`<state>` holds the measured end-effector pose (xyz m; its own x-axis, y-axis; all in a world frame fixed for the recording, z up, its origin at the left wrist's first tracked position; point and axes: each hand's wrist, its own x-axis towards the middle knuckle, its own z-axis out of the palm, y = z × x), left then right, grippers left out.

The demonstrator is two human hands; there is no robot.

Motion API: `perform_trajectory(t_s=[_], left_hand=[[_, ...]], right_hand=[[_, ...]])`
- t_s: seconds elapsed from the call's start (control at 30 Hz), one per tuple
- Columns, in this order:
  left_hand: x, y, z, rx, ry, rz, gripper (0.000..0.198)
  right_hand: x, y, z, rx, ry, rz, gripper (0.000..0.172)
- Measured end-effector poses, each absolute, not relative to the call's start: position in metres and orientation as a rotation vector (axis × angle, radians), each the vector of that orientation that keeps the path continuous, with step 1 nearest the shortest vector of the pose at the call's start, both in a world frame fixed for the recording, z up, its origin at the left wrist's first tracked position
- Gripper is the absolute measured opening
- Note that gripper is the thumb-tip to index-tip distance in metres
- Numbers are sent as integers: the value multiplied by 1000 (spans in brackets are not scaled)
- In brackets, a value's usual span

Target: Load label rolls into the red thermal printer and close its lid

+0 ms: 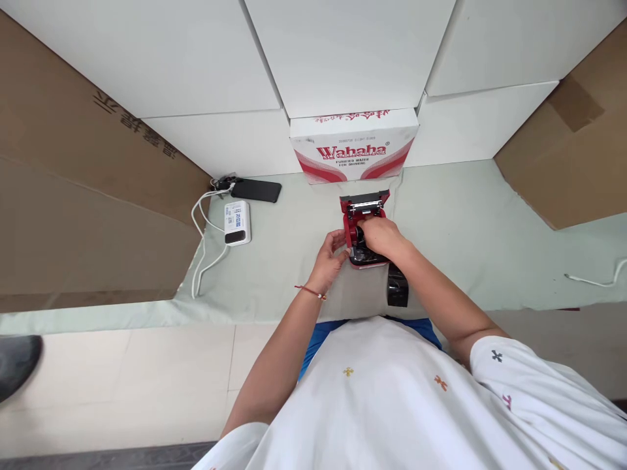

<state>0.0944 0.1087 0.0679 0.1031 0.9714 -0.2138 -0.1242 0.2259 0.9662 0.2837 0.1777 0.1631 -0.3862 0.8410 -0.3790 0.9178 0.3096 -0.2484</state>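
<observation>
A small red and black printer (369, 253), its hinged lid (365, 198) raised, stands on the cloth-covered table in front of me. Inside the lid a silver bar shows. My left hand (332, 258) grips the printer's left side, with the thumb at the near corner and the fingers along the red wall. My right hand (381, 235) reaches into the open body from the right, its fingers curled; their tips, and anything in them, are hidden. A dark round part (359, 233) shows between the two hands. Below my right wrist lies a glossy black piece (397, 286), close to the table's front edge.
Behind the printer stands a white and red Wahaha carton (355, 149) against white boxes. A black phone (256, 190), a white power bank (238, 222) and white cables (196, 261) lie left. Brown cardboard boxes (88, 215) flank both sides. Another cable (595, 282) lies right.
</observation>
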Motion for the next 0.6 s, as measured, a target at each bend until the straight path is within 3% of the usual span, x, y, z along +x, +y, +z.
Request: perform_trajectory(t_s=[0.33, 0.6], left_hand=[[95, 108, 72, 1003, 1201, 1042, 58], [95, 137, 95, 1146, 1398, 1150, 66]], right_hand=[[329, 80, 155, 1392, 2907, -752, 47], [354, 43, 129, 1374, 3068, -737, 58]])
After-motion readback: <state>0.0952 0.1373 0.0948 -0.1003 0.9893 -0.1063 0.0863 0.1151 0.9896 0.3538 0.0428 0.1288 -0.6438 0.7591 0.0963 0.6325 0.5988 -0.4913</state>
